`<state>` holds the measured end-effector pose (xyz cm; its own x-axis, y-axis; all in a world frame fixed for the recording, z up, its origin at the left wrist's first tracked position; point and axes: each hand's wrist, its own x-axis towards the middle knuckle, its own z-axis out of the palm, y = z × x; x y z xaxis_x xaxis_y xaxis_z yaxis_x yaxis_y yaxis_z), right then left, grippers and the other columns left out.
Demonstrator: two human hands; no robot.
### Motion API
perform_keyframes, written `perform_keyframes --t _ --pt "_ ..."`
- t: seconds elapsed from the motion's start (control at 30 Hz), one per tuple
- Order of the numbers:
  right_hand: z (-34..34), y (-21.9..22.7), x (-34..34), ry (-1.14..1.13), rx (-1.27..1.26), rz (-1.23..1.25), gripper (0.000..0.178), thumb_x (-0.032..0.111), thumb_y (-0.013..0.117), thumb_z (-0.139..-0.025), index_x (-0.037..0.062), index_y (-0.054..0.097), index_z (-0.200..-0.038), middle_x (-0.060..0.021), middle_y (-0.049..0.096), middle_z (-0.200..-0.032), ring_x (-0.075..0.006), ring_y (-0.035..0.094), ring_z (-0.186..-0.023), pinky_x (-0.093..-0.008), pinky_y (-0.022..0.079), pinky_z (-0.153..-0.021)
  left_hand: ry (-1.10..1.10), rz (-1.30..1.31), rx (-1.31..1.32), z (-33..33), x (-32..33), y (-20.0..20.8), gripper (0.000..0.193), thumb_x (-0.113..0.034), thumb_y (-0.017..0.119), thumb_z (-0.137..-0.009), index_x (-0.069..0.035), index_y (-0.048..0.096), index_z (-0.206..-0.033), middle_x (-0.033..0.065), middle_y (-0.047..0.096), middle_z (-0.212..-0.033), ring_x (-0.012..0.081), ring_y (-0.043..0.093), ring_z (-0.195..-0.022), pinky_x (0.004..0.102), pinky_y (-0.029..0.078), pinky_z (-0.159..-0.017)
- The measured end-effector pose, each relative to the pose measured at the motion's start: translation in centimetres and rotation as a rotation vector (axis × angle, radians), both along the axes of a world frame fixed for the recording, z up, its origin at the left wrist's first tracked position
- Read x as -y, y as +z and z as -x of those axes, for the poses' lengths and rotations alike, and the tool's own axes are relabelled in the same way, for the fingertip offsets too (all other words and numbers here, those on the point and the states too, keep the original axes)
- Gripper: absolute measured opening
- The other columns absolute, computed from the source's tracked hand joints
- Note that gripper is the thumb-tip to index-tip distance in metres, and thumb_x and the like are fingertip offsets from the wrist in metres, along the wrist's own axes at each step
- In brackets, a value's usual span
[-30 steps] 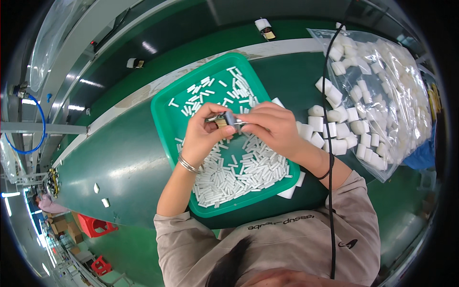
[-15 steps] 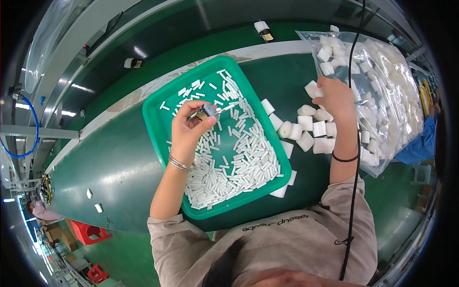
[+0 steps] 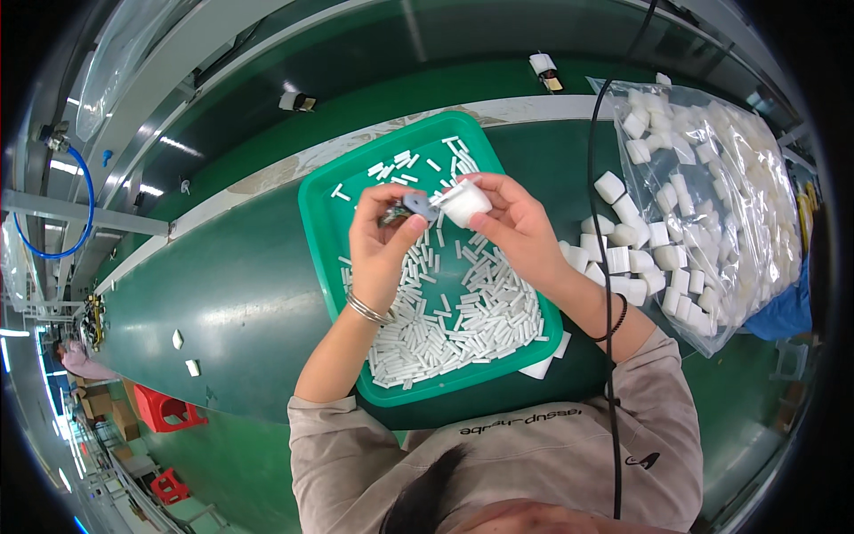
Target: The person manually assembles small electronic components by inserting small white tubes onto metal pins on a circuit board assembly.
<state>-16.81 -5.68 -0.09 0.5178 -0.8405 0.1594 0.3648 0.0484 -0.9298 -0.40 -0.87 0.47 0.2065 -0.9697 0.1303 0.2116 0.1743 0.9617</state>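
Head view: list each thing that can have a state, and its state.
Green tray, holding scattered white sticks
White sticks, loose, heaped thickest at the near end
Left hand, gripping the grey part
Right hand, gripping a white block
Grey part, held over the tray
White block, held beside the grey part
Plastic bag, largely full
Loose blocks, lying outside the bag

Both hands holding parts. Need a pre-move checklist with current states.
1. Left hand grip on grey-ended part: ok.
2. Right hand grip on white block: ok.
3. Held pieces touching: cannot tell, too small.
4. Sticks inside tray: ok.
5. Loose blocks all in bag: not ok, several lie outside.
6. Cable clear of right forearm: cannot tell, overlaps it in view.
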Motion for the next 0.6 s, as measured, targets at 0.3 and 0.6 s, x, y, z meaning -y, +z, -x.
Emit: perform_keyframes --t 0.3,0.6 --pt "-0.5 -1.6 0.0 -0.112 0.071 0.115 0.033 -0.008 0.054 -0.074 -0.0026 0.049 -0.106 -0.0114 0.052 -0.107 -0.0161 0.053 -0.095 -0.0263 0.044 -0.083 -0.013 0.051 0.074 -0.4 -0.1 0.2 0.027 0.000 0.060 -0.074 -0.001 0.047 -0.098 0.0082 0.054 -0.095 0.0118 0.052 -0.086 0.0223 0.045 -0.074" --pt "0.2 -0.6 -0.9 -0.162 -0.052 0.099 0.038 -0.010 0.055 -0.073 -0.0007 0.048 -0.109 -0.0111 0.054 -0.096 -0.0169 0.055 -0.090 -0.0247 0.047 -0.075 -0.084 0.001 0.120 0.0 -0.1 0.6 0.031 0.006 0.062 -0.069 0.000 0.048 -0.096 0.0093 0.055 -0.096 0.0132 0.053 -0.088 0.0239 0.046 -0.075"
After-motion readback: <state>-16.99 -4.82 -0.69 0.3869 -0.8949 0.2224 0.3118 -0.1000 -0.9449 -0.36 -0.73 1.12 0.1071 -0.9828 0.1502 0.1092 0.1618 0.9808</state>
